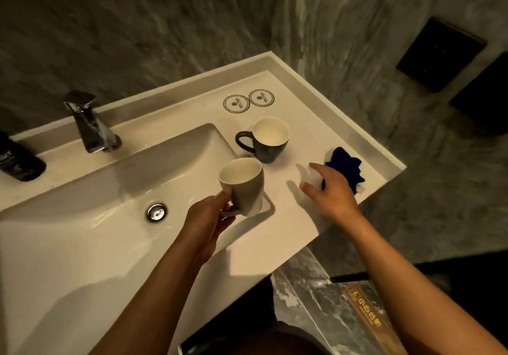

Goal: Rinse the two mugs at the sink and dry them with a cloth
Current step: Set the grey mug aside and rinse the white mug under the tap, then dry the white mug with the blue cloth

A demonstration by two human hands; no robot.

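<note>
A: What lies left of the hands?

B: A chrome tap (92, 123) above the white sink (82, 217), its drain (156, 213) just left of the left hand (204, 221).

A: And that hand?

B: It is closed around the handle of a white mug (243, 185), held upright over the sink's right edge.

A: Beyond it?

B: A dark mug (268, 140) stands on the table (275, 244), beyond and between both hands.

A: The right hand?

B: The right hand (331, 189) hovers with fingers spread and nothing in them, a blue cloth (346, 167) lying just behind it.
</note>
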